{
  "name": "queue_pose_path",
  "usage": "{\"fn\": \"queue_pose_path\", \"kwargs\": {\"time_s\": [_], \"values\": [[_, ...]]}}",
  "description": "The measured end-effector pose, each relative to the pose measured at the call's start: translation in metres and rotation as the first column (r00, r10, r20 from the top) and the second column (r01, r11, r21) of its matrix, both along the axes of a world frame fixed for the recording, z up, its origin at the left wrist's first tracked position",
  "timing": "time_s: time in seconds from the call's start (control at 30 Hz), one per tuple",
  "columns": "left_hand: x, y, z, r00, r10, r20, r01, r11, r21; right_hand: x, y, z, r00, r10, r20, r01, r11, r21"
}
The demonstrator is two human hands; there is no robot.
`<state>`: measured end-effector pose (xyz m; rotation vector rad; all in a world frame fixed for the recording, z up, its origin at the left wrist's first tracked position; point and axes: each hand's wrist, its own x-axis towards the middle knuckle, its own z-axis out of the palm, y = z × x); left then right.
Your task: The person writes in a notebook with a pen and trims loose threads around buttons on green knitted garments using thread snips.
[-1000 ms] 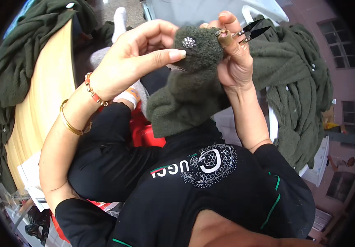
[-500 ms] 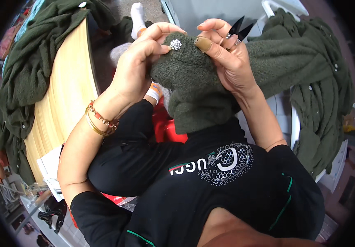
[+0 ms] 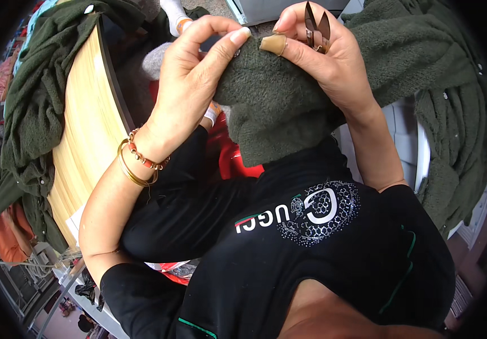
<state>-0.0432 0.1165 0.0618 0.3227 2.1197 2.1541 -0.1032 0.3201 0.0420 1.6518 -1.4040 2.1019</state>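
Observation:
A dark green fuzzy knit garment point(image 3: 272, 93) is stretched up in front of me between both hands. My left hand point(image 3: 195, 70) is closed, pinching its top edge between thumb and forefinger. Beside that thumb a small rhinestone button point(image 3: 237, 53) peeks out, mostly covered. A tan finger guard point(image 3: 273, 45) wraps the thumb of my right hand point(image 3: 334, 65), which meets the same edge. Dark-bladed thread snips point(image 3: 317, 31) sit in my right hand's curled fingers, blades pointing up. Whether a needle or thread is between my fingertips is too small to tell.
At left, more green knitwear point(image 3: 34, 107) drapes over a light wooden table point(image 3: 82, 124). Another green knit heap point(image 3: 452, 135) hangs over a white rim point(image 3: 422, 152) at right. Something red point(image 3: 229, 150) shows below the garment. A person in orange point(image 3: 12, 237) is at far left.
My left thumb has shifted up to the garment's edge, and the rhinestone button has turned largely out of sight. The snips in my right hand now stand more upright.

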Motion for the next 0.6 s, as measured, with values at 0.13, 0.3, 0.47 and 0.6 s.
{"fn": "queue_pose_path", "kwargs": {"time_s": [0.13, 0.3, 0.47, 0.6], "values": [[-0.001, -0.001, -0.005, 0.983, 0.078, -0.164, -0.075, 0.997, 0.025, 0.027, 0.007, 0.036, 0.905, -0.159, 0.395, 0.065, 0.969, 0.239], [-0.004, -0.005, -0.012, 0.958, 0.067, -0.277, -0.086, 0.995, -0.057, 0.027, 0.009, 0.036, 0.697, -0.355, 0.623, 0.064, 0.896, 0.439], [-0.002, 0.0, -0.009, 0.971, 0.101, -0.218, -0.089, 0.994, 0.066, -0.002, 0.007, 0.003, 0.995, 0.049, 0.084, -0.055, 0.996, 0.069], [-0.001, -0.004, -0.005, 0.972, 0.06, -0.225, -0.071, 0.997, -0.039, 0.029, 0.011, 0.035, 0.647, -0.31, 0.696, 0.053, 0.93, 0.364]]}}
